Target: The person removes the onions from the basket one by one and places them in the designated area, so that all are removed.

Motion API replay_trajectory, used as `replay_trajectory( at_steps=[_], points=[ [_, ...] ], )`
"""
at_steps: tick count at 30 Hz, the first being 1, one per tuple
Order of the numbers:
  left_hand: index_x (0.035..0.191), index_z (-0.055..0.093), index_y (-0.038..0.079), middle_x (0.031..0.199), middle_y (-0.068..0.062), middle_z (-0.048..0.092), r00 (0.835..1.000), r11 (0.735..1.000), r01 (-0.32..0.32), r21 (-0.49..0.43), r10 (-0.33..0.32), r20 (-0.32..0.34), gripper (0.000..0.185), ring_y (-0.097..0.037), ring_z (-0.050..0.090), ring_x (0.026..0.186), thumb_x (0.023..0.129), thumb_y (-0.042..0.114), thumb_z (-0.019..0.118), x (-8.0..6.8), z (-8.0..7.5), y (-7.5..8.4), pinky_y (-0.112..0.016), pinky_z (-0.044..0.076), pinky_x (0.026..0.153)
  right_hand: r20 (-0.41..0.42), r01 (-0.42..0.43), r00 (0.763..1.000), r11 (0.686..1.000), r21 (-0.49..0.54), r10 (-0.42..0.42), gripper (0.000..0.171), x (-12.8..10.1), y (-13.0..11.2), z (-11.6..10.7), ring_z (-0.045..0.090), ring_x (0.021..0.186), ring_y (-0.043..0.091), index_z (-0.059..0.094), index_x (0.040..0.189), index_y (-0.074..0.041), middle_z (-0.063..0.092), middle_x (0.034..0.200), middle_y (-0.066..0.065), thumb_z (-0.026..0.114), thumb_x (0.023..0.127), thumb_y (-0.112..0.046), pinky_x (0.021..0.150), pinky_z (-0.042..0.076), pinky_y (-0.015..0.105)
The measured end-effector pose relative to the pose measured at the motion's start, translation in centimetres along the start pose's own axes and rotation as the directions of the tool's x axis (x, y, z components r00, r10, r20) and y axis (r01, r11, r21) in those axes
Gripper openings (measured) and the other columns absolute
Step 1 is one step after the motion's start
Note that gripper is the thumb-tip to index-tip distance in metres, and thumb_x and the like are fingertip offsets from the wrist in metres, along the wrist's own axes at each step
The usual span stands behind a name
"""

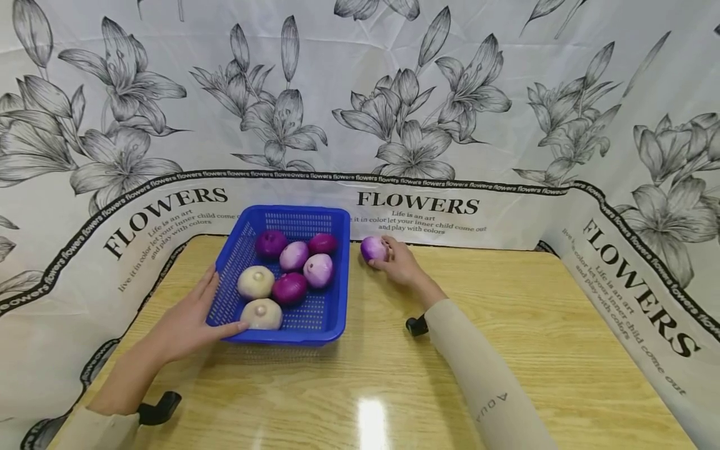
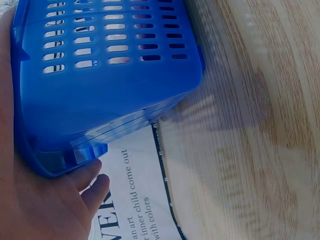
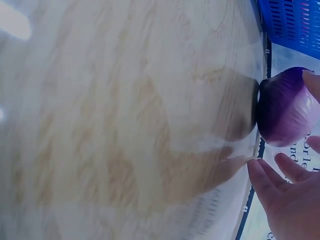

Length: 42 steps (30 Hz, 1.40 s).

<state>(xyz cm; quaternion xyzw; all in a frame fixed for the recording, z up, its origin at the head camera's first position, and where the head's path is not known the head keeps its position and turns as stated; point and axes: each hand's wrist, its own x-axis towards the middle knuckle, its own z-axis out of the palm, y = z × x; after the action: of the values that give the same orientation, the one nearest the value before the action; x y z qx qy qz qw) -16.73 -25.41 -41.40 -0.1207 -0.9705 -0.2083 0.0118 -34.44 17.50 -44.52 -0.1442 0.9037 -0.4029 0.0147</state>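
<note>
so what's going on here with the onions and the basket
A person sits at a wooden table with a blue basket holding seven onions, purple and white. The left hand rests against the basket's near left side, thumb at the rim beside a white onion. The right hand holds one more purple onion on the table just to the right of the basket, at the far edge.

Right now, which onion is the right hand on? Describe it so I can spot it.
Find the blue basket on the wooden table. Just beyond its far right corner, the right hand touches a purple onion, the only onion outside the basket.
</note>
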Motion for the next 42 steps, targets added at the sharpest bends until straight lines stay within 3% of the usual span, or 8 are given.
replay_trajectory(
  at_steps=[6,16,25,42],
  points=[
    [0.162,-0.001,-0.003,0.17,-0.018,-0.007,1.0,1.0,-0.002,0.001,0.002,-0.001,0.122,-0.059,0.023,0.145,0.088,0.07,0.065,0.0,0.0,-0.1,-0.074,0.031,0.109,0.013,0.021,1.0,0.998,-0.061,-0.02,0.075,-0.7,0.1,-0.6,0.043,0.138,0.048,0.03,0.157,0.004,0.038,0.154,0.031,0.069,0.098,-0.023,0.113,0.038,0.059],
    [0.162,0.0,-0.003,0.171,-0.018,-0.007,1.0,1.0,0.002,-0.009,-0.002,-0.002,0.122,-0.057,0.021,0.147,0.088,0.07,0.064,0.0,-0.3,0.0,-0.073,0.029,0.11,0.011,0.059,0.998,0.996,-0.068,-0.058,0.07,-2.3,0.0,-2.1,0.047,0.132,0.051,0.036,0.154,0.002,0.038,0.154,0.03,0.069,0.097,-0.021,0.109,0.042,0.061],
    [0.162,0.0,-0.003,0.17,-0.019,-0.005,1.0,1.0,-0.005,-0.019,0.004,-0.005,0.122,-0.056,0.02,0.148,0.088,0.069,0.066,0.1,-0.3,0.0,-0.073,0.029,0.111,0.041,0.135,0.99,0.988,-0.069,-0.132,0.063,-4.0,-1.7,-2.8,0.053,0.126,0.051,0.043,0.15,0.003,0.045,0.148,0.03,0.069,0.098,-0.021,0.102,0.049,0.059],
    [0.162,0.001,-0.004,0.17,-0.02,-0.004,1.0,1.0,-0.012,-0.014,0.012,-0.004,0.122,-0.056,0.02,0.148,0.089,0.07,0.065,0.0,-0.5,0.2,-0.071,0.028,0.112,0.087,0.369,0.924,0.928,0.051,-0.372,0.054,-7.3,-7.2,-1.4,0.058,0.121,0.043,0.052,0.142,0.005,0.055,0.136,0.027,0.072,0.094,-0.011,0.097,0.053,0.058]
  ],
)
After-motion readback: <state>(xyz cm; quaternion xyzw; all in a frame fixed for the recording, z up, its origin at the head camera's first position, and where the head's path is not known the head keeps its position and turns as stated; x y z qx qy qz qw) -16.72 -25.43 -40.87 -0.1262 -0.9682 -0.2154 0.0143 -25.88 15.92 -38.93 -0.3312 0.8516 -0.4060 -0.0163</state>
